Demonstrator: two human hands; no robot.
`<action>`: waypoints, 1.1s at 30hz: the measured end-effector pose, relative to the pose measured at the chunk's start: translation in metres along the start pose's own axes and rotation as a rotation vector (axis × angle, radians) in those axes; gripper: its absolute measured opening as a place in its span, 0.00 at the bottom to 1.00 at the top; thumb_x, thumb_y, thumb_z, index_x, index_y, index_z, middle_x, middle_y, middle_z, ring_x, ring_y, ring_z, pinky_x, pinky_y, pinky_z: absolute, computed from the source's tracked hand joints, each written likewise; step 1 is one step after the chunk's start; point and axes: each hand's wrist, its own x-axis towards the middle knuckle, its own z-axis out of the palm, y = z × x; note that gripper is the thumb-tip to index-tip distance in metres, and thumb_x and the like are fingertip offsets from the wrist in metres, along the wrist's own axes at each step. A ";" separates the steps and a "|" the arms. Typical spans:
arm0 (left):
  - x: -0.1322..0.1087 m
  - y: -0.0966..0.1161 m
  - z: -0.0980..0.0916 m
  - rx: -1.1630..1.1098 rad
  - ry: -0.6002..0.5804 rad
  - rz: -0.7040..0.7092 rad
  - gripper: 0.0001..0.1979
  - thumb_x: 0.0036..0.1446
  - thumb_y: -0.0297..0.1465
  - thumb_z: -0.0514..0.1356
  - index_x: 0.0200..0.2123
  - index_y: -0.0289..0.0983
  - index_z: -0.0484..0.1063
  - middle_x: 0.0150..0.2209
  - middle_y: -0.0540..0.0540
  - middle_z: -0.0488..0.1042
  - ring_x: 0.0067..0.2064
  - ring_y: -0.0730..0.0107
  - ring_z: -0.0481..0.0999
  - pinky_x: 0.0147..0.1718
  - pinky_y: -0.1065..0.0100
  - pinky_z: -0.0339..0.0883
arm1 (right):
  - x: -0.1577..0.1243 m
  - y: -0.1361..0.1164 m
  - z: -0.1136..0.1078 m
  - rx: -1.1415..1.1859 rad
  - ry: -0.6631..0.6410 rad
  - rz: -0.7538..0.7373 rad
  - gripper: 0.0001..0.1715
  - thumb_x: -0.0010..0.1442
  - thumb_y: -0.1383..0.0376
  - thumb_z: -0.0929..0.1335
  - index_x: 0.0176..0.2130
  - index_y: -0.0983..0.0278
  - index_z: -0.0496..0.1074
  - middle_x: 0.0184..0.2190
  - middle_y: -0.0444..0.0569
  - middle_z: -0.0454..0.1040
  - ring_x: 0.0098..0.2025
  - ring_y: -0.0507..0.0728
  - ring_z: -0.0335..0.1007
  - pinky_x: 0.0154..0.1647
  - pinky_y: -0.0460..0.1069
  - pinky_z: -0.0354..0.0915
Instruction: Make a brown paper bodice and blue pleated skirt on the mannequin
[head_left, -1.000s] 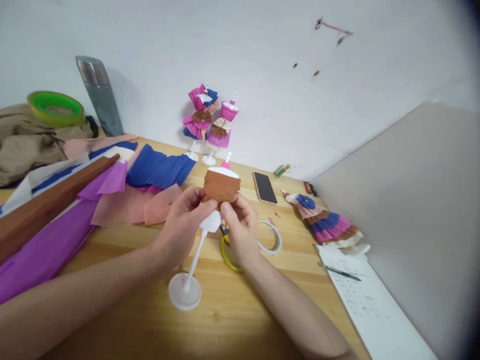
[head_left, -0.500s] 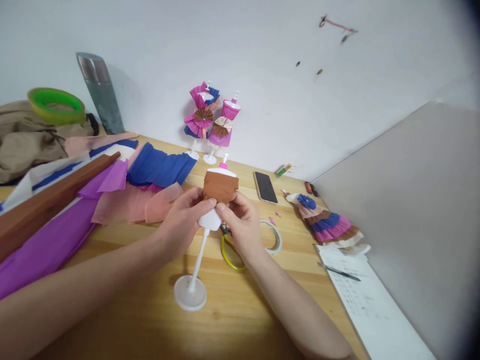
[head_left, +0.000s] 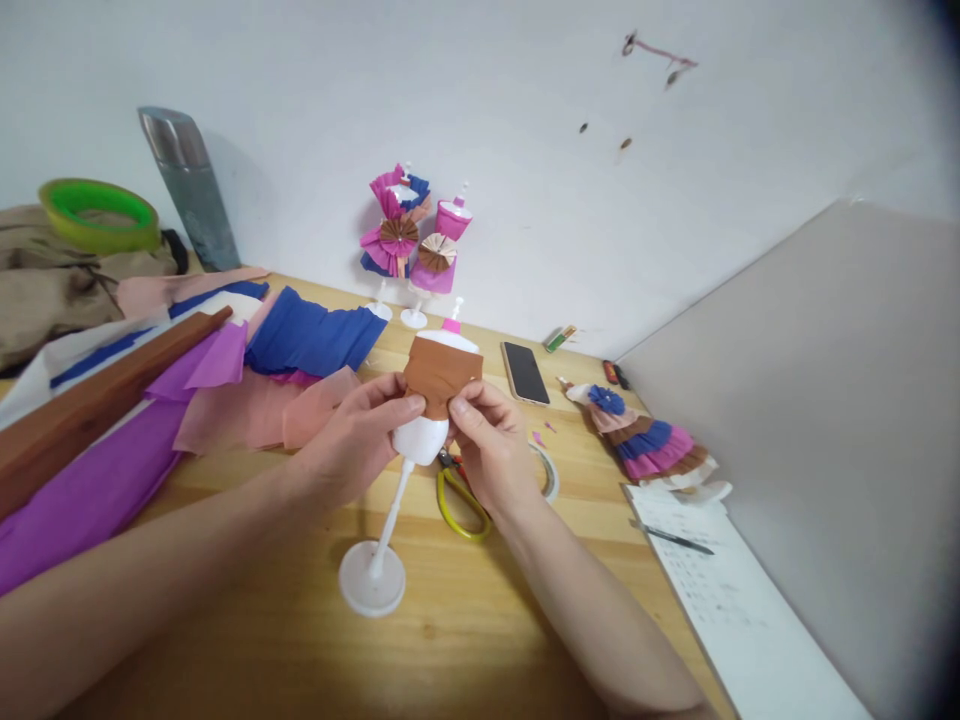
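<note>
A small white dress form (head_left: 420, 440) on a round base tilts between my hands, its top leaning away from me. Brown crepe paper (head_left: 442, 370) is wrapped around its chest, the lower edge gathered at the waist. My left hand (head_left: 367, 425) pinches that paper at the left of the waist, thumb in front. On the opposite side, my right hand (head_left: 491, 435) grips the paper between thumb and fingers. Yellow-handled scissors (head_left: 457, 515) lie by my right wrist, and a roll of tape (head_left: 551, 472) is partly covered by that hand.
Strips of coloured crepe paper (head_left: 315, 335) spread over the left side. Two dressed forms (head_left: 397, 235) stand against the wall. A phone (head_left: 526, 372), another dressed form (head_left: 645, 440) lying down, and a sheet with a pen (head_left: 679, 541) are to the right. A bottle (head_left: 191, 190) stands back left.
Both hands have drawn slightly apart along the waist, and more of the brown paper's lower edge shows. The whole scene has shifted a little left with the camera.
</note>
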 end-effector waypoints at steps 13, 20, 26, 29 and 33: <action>0.001 -0.007 -0.004 -0.012 -0.007 0.015 0.17 0.43 0.34 0.75 0.34 0.35 0.75 0.32 0.47 0.78 0.33 0.69 0.75 0.34 0.69 0.68 | 0.000 0.002 0.002 -0.029 0.050 0.040 0.22 0.42 0.54 0.79 0.24 0.63 0.69 0.15 0.37 0.64 0.17 0.47 0.54 0.20 0.44 0.54; -0.006 -0.005 0.003 0.101 0.059 0.159 0.16 0.46 0.36 0.73 0.36 0.35 0.76 0.33 0.47 0.78 0.32 0.69 0.75 0.32 0.69 0.69 | -0.008 0.003 0.000 -0.156 0.098 -0.078 0.13 0.47 0.57 0.76 0.28 0.62 0.76 0.19 0.40 0.66 0.22 0.48 0.57 0.25 0.46 0.56; -0.006 -0.009 0.003 0.165 0.183 0.202 0.11 0.48 0.32 0.71 0.34 0.35 0.75 0.31 0.50 0.75 0.32 0.71 0.74 0.34 0.69 0.67 | -0.017 0.016 0.005 -0.081 0.079 -0.055 0.14 0.47 0.60 0.78 0.34 0.59 0.76 0.29 0.41 0.70 0.30 0.50 0.64 0.33 0.47 0.63; -0.007 -0.010 0.006 0.080 0.188 0.146 0.12 0.46 0.31 0.71 0.35 0.37 0.75 0.32 0.50 0.76 0.35 0.69 0.74 0.37 0.67 0.67 | -0.018 0.022 0.006 -0.021 0.073 0.004 0.17 0.46 0.58 0.79 0.34 0.58 0.72 0.30 0.40 0.69 0.29 0.50 0.63 0.31 0.46 0.63; -0.008 -0.009 0.006 0.014 0.159 0.080 0.14 0.44 0.31 0.73 0.34 0.36 0.75 0.35 0.48 0.77 0.37 0.68 0.75 0.39 0.66 0.68 | -0.013 0.022 0.005 0.010 0.064 0.050 0.20 0.45 0.57 0.79 0.34 0.60 0.72 0.30 0.41 0.71 0.30 0.51 0.65 0.33 0.47 0.64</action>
